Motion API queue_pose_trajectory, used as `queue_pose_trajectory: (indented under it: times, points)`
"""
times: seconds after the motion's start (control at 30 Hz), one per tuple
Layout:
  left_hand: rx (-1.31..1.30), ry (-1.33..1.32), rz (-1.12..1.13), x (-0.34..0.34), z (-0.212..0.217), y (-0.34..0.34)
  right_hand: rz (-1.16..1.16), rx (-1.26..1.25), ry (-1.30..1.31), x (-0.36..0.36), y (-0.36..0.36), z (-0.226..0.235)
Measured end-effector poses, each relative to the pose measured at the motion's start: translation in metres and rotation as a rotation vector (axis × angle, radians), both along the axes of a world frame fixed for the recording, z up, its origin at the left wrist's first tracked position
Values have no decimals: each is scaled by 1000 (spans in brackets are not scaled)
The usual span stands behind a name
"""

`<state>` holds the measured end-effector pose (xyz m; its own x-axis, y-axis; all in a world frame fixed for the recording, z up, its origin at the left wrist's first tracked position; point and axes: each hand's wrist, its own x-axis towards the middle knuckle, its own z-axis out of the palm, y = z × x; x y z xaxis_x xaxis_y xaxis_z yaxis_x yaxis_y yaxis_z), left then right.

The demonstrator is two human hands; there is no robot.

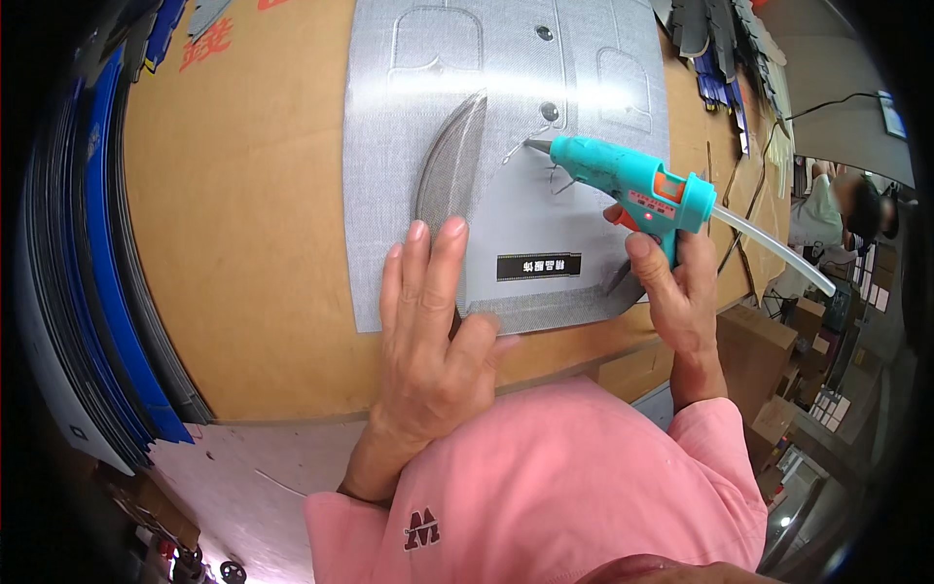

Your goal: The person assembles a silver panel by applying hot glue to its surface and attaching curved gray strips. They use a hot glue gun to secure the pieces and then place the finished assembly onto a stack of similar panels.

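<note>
My right hand (681, 292) grips a teal hot glue gun (608, 167) by its handle, with fingers at the orange trigger. A translucent glue stick (778, 250) sticks out of the gun's back end. Its nozzle points left, over a shiny streak of glue (516, 148) on a grey sheet (379, 185) printed like a denim garment with pockets and buttons. On the sheet's near part lies a smooth grey panel with a black label (538, 266). A dark curved flap (448, 165) stands along the panel's left side. My left hand (428, 341) lies with fingers stretched across the flap's lower end.
The sheet rests on a tan tabletop (243, 234) with red writing at the far left. Blue and dark panels (102, 214) stand along its left edge. Dark and blue strips (715, 68) are piled at the far right. Cardboard boxes (754, 350) and a person (827, 209) are beyond the right edge.
</note>
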<state>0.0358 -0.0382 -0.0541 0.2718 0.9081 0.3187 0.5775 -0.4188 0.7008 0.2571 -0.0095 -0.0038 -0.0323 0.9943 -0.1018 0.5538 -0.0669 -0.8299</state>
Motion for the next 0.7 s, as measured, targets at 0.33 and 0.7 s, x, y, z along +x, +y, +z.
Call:
queue_pose_trajectory:
  times: [0.33,0.7]
  points:
    - [69,-60,120,6,-8,-10,45,5,78,-3,-5,-5]
    - [77,-70,138,7,-8,-11,180,-16,-41,0,-6,-4]
